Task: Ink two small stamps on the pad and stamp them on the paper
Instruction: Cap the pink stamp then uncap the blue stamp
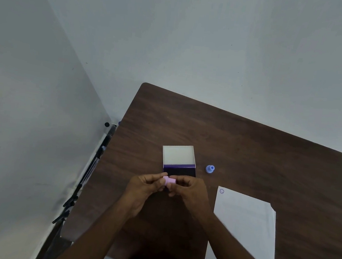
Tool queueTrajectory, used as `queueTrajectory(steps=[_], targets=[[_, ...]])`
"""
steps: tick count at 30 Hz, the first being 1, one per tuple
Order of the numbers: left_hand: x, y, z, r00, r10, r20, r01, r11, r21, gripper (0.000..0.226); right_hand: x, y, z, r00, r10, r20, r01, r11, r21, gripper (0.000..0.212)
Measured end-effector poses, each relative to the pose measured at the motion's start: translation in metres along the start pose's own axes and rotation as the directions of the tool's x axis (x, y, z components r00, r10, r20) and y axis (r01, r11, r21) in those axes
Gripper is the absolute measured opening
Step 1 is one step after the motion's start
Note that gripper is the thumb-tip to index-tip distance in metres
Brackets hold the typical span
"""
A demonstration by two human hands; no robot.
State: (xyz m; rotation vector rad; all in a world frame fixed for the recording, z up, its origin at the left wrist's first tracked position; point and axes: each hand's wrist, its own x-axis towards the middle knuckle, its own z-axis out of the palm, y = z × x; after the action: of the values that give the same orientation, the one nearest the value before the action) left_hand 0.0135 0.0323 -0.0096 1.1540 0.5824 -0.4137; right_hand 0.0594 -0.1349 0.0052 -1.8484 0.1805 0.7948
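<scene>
One mark already on the paper (245,219), both hands, left hand (147,187) and right hand (189,189), pinch the pink stamp (169,180) over the ink pad (179,171), which likely needs pressing down next.

A brown wooden table (248,150) stands in a corner. The walls (196,37) are plain white. A black stand (90,169) leans beside the table.

The ink pad (179,170) is set on the table (249,141), lid folded open behind it. To its right a stamp (210,169) is stood; further right and nearer, the paper (244,225) is laid. At its near edge, another stamp (169,180) is held between both hands.
</scene>
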Motion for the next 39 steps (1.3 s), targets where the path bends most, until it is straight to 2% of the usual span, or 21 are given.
queueTrajectory(steps=[6, 10, 12, 20, 27, 33, 36, 39], targets=[[0.001, 0.001, -0.007, 1.000, 0.011, 0.025, -0.012, 0.999, 0.038, 0.036, 0.001, 0.001, 0.002, 1.000, -0.011, -0.005, 0.011, 0.997, 0.071, 0.022], [0.001, 0.003, -0.008, 0.999, 0.052, -0.014, -0.052, 0.997, 0.062, 0.037, 0.002, 0.001, 0.001, 1.000, -0.028, -0.001, 0.028, 0.992, 0.122, 0.032], [0.001, 0.004, -0.008, 0.997, 0.062, -0.036, -0.059, 0.995, 0.080, 0.036, 0.003, -0.001, 0.000, 1.000, -0.031, 0.002, 0.030, 0.988, 0.153, 0.030], [0.004, 0.008, -0.001, 0.991, 0.131, -0.004, -0.126, 0.965, 0.231, 0.028, 0.005, 0.007, -0.005, 1.000, 0.005, -0.013, -0.004, 0.990, 0.138, 0.020], [0.013, 0.005, 0.007, 0.991, 0.130, 0.041, -0.136, 0.941, 0.309, 0.041, 0.007, 0.022, -0.011, 0.988, 0.082, -0.131, -0.059, 0.983, 0.173, 0.021], [0.021, 0.002, 0.021, 0.988, 0.145, -0.043, -0.111, 0.888, 0.447, 0.028, 0.008, 0.035, -0.035, 0.973, 0.094, -0.213, -0.074, 0.992, 0.101, 0.026], [0.027, 0.000, 0.040, 0.988, 0.154, -0.016, -0.121, 0.836, 0.535, 0.022, 0.007, 0.041, -0.052, 0.944, 0.058, -0.324, -0.034, 0.996, 0.077, 0.022], [0.036, -0.001, 0.064, 0.990, 0.137, 0.024, -0.124, 0.794, 0.595, 0.021, 0.010, 0.047, -0.068, 0.897, 0.054, -0.438, -0.056, 0.998, 0.009, 0.014]])
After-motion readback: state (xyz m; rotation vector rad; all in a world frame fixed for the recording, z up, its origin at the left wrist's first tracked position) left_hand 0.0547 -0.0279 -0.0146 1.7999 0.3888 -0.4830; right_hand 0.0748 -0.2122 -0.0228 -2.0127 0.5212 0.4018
